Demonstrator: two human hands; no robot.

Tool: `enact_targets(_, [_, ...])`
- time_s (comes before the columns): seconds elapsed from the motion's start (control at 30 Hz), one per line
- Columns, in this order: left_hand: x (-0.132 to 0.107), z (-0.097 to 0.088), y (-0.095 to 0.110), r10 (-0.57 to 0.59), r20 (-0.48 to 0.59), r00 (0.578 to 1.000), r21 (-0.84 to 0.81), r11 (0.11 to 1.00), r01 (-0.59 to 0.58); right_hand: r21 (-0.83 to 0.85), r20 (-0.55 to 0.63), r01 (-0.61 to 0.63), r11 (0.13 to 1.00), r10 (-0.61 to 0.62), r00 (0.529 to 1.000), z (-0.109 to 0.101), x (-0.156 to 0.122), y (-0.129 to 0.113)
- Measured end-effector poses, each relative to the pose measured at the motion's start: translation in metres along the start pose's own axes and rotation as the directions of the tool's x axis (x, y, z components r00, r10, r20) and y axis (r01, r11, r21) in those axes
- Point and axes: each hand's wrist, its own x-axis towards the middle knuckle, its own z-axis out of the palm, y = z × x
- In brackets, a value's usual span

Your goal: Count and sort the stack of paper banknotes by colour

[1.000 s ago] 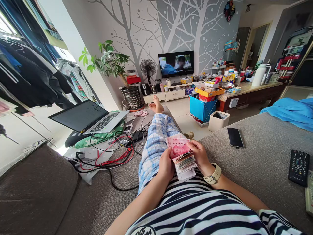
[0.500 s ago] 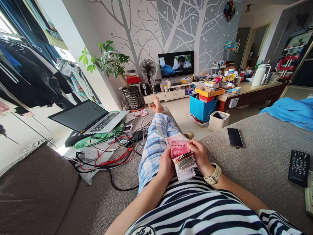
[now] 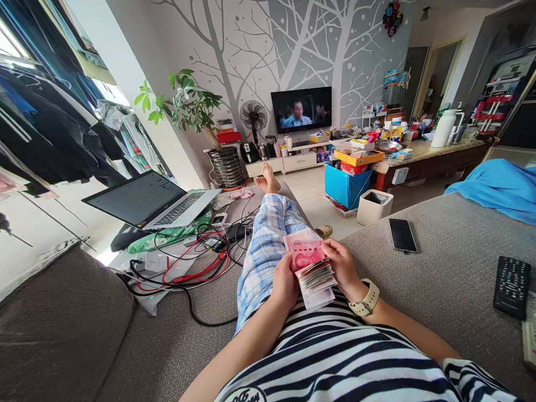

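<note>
A folded wad of banknotes (image 3: 316, 277) rests over my lap, its layered edges fanned toward me. Pink 100 notes (image 3: 307, 257) show on its far side, and a paler note hangs out below. My left hand (image 3: 286, 283) grips the wad's left edge, thumb on top. On the other side my right hand (image 3: 341, 267) is closed on the upper right edge, with a cream watch (image 3: 365, 298) on its wrist. The fingers beneath the notes are hidden.
On the grey sofa, a laptop (image 3: 154, 201) and tangled cables (image 3: 209, 251) lie left of my legs. To the right are a phone (image 3: 402, 235), a remote control (image 3: 511, 286) and a blue cloth (image 3: 498, 187). A bin (image 3: 374, 209) stands on the floor ahead.
Both hands keep nearly the same hold. The edges of the folded notes have shifted slightly, showing more pale layers. The television picture has changed.
</note>
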Motion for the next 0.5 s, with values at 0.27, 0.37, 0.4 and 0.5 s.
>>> enact_targets(0.27, [0.0012, 0.0002, -0.0015, -0.004, -0.03, 1.0, -0.03, 1.0, 0.004, 0.033, 0.021, 0.01, 0.999, -0.011, 1.0, 0.0, -0.0005, 0.0])
enact_targets(0.37, [0.0012, 0.0007, -0.0021, -0.01, -0.028, 1.0, -0.031, 0.999, 0.009, 0.04, 0.019, 0.01, 0.999, -0.011, 1.0, 0.0005, -0.001, -0.0005])
enact_targets(0.4, [0.0015, 0.0005, -0.0027, -0.019, -0.028, 0.999, -0.039, 0.999, 0.018, 0.04, 0.027, 0.006, 0.999, -0.007, 1.0, 0.0007, -0.0012, -0.001])
enact_targets(0.5, [0.0031, -0.0008, -0.0051, -0.033, -0.044, 0.998, -0.061, 0.998, 0.031, 0.041, 0.076, -0.008, 0.999, 0.005, 0.997, 0.0012, -0.0016, -0.003])
